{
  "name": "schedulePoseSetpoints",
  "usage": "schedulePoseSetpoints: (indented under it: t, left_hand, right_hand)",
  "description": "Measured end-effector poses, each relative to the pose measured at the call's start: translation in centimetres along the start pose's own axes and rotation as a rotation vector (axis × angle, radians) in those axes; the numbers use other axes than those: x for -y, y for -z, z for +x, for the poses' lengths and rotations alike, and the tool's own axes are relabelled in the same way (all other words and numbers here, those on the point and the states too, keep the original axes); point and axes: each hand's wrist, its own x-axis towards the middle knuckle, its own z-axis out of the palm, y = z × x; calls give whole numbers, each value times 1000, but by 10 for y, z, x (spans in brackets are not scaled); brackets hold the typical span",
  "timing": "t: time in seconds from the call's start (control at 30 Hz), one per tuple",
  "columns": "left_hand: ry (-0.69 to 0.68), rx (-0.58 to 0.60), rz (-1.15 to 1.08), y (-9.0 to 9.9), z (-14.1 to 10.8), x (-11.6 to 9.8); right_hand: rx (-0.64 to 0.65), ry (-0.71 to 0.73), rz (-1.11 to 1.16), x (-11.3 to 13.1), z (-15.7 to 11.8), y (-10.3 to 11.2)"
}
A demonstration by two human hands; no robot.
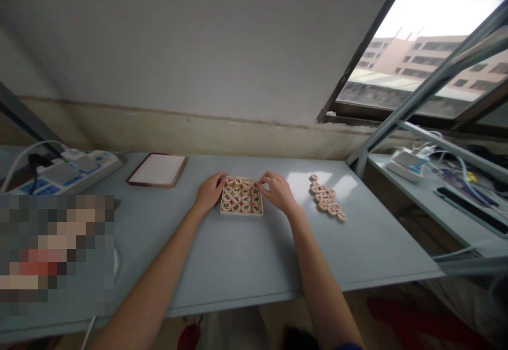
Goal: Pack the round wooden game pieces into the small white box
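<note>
The tray [242,213] of round pieces [236,199] sits mid-worktop [238,265] between the hands. The left hand [209,193] touches its left rear corner, its grip curled; whether it pinches anything, I cannot tell. The right hand's [278,190] grip pinches the rear right corner piece [256,185]. Loose pieces [326,200] lie to the right; farther back, left, lies a white-topped square panel [159,169], before the wall [222,133].

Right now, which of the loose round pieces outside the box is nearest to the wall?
The piece at the far tip of the group; all other loose pieces lie closer to the front edge of the table.
</note>
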Motion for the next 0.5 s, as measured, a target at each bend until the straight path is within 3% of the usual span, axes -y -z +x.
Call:
schedulePoseSetpoints:
  t: [0.3, 0.5]
  left_hand:
    - [12, 6, 20, 2, 0, -3]
    - [9, 4, 15, 2, -1, -4]
  right_hand:
    - [9, 48, 74, -1, 3, -8]
    - [-9, 25, 2, 5, 4, -12]
